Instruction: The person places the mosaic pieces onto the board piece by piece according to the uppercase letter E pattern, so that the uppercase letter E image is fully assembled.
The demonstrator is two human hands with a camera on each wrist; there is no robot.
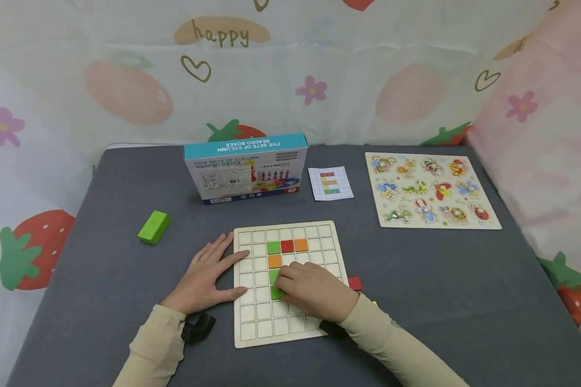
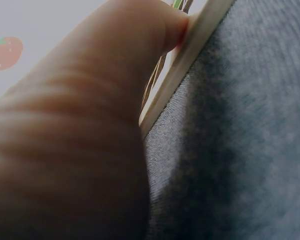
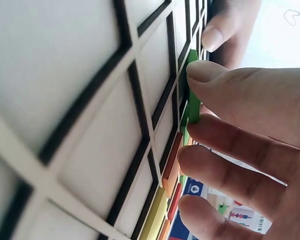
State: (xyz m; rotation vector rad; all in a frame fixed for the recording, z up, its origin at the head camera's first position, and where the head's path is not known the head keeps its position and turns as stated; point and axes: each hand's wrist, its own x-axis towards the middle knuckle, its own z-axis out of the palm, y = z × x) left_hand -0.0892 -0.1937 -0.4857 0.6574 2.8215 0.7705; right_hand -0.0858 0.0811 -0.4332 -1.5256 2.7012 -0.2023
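Observation:
A pale wooden grid board (image 1: 256, 330) lies in front of me, with green (image 1: 273, 248), red (image 1: 287, 246) and orange tiles (image 1: 301, 245) in one row. Down one column sit an orange tile (image 1: 274, 262) and a green tile (image 1: 273, 276). My left hand (image 1: 203, 277) rests on the board's left edge, fingers spread. Between thumb and index finger, my right hand (image 1: 314, 290) pinches a green square tile (image 3: 194, 102), which stands tilted at the grid. The right wrist view also shows a yellow tile (image 3: 152, 215) on the board, hidden by my hand in the head view.
Left of the board lies a green block (image 1: 154, 227). Behind stand a printed box (image 1: 249, 172) and a pattern card (image 1: 331, 184). An insect puzzle board (image 1: 433, 191) lies back right. A red piece (image 1: 355, 283) shows beside the right forearm.

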